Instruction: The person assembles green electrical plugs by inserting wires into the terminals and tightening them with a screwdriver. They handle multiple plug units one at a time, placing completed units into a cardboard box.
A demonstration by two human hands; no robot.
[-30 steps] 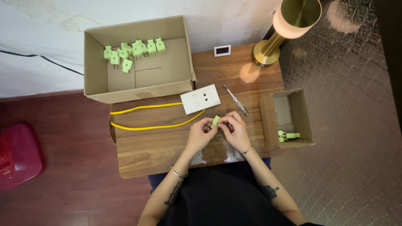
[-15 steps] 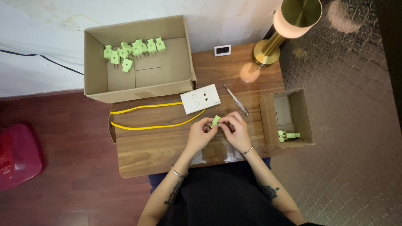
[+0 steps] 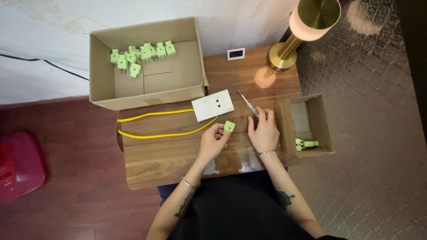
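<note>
Head view, looking straight down at a wooden bench. Left hand has its grip closed on a small green plug, pinched at the fingertips just above the bench, prongs pointing up toward the white socket plate. Right hand lies flat and open, fingertips touching a screwdriver. A yellow cable loops left of the socket. The big cardboard box holds a bunch more green plugs; the small box on the right holds 1. Brass lamp at the back.
</note>
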